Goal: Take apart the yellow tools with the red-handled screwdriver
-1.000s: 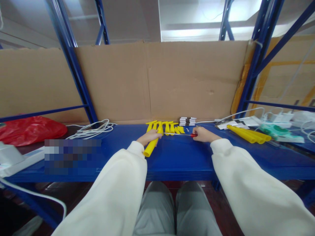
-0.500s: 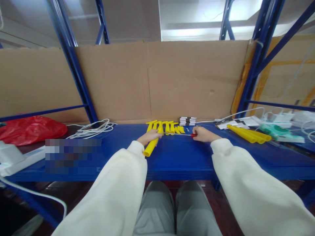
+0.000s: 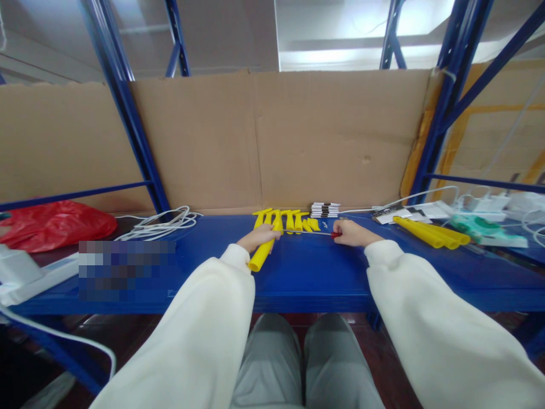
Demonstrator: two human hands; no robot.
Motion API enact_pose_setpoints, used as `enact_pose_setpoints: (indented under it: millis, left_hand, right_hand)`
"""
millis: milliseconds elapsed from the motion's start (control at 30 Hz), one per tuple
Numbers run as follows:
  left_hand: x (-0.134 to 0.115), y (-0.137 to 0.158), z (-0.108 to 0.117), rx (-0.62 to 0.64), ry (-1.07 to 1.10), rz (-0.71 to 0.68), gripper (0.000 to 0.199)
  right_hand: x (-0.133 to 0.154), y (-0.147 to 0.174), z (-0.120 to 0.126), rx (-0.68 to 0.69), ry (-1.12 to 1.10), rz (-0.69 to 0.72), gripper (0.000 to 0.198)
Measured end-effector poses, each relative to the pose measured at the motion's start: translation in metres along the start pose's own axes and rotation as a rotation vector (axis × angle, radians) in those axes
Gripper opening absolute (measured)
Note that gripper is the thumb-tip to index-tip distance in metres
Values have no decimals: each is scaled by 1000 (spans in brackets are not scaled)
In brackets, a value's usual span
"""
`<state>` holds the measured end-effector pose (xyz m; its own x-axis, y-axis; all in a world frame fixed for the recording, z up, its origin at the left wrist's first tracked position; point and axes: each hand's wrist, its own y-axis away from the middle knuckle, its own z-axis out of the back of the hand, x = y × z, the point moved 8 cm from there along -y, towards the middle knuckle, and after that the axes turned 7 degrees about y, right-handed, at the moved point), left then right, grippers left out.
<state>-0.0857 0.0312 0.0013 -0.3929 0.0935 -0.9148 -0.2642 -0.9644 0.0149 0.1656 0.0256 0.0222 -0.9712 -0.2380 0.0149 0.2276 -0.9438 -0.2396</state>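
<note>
My left hand is closed around a yellow tube, which slants toward me over the blue tabletop. My right hand grips the red handle of a screwdriver. Its thin metal shaft points left and its end meets the yellow piece at my left fingers; the exact contact point is too small to make out. Just behind, several yellow T-shaped pieces lie in a row, with small yellow parts at their right end.
A stack of small white boxes stands at the back. Yellow tubes lie to the right near papers and a green-and-white bag. White cable and a red plastic bag are left. Cardboard walls the back.
Almost nothing differs. Both hands keep their places, holding the yellow tube and the screwdriver.
</note>
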Motion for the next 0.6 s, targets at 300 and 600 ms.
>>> enact_pose_setpoints:
  millis: [300, 600]
  left_hand:
    - [0, 0, 0, -6, 12, -7, 8]
    - [2, -2, 0, 0, 4, -8, 6]
  right_hand:
    - [1, 0, -2, 42, 3, -10, 12]
    - [-2, -3, -4, -8, -41, 23, 16]
